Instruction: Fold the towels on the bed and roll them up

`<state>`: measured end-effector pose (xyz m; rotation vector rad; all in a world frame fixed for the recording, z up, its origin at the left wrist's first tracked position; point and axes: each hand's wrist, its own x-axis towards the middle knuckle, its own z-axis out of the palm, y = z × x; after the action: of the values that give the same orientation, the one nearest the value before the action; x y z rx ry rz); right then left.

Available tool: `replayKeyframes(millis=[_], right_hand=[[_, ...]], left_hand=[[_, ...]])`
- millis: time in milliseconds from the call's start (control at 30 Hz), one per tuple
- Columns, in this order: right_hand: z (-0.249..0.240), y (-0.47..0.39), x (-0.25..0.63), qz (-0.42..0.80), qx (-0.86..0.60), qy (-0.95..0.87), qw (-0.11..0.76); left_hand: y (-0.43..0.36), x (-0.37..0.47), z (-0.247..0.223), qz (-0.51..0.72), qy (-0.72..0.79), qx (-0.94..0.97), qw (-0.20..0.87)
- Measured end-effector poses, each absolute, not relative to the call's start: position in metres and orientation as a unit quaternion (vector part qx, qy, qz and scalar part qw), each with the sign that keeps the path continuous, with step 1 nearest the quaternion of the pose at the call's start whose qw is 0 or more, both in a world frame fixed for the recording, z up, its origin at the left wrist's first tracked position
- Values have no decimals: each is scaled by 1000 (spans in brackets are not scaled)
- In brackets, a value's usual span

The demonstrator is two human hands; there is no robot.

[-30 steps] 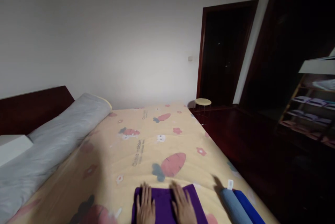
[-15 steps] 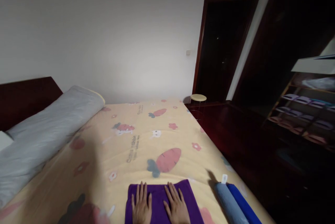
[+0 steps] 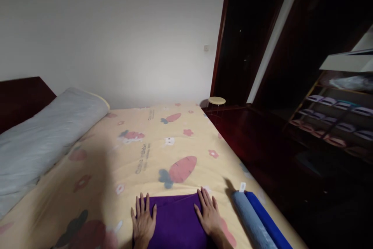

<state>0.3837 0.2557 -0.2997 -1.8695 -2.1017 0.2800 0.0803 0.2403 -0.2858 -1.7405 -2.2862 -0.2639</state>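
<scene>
A folded purple cloth (image 3: 176, 218) lies on the patterned yellow bedsheet (image 3: 116, 171) at the bottom centre. My left hand (image 3: 143, 218) rests palm down on its left edge, fingers spread. Flat on the cloth's right edge lies my right hand (image 3: 208, 212), its fingers spread too. Neither hand grips anything. To the right are a grey-blue rolled cloth (image 3: 252, 220) with a white tag and, against it, a bright blue roll (image 3: 268, 220).
A long grey pillow (image 3: 58, 128) lies along the bed's left side by the dark headboard (image 3: 23, 97). Beyond the bed's far right corner stands a round stool (image 3: 217, 101). A rack of slippers (image 3: 329, 121) stands at the right, past the dark floor.
My hands have moved apart, outward to the cloth's two side edges. The purple cloth's far edge now looks straighter. The camera view has shifted slightly.
</scene>
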Motion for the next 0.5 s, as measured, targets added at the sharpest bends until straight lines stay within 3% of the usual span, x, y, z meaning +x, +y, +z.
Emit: replayKeyframes(millis=[500], right_hand=[[-283,254,380,122,-660,-727,141]], left_hand=[[242,74,-275,-47,-791,-606,69]])
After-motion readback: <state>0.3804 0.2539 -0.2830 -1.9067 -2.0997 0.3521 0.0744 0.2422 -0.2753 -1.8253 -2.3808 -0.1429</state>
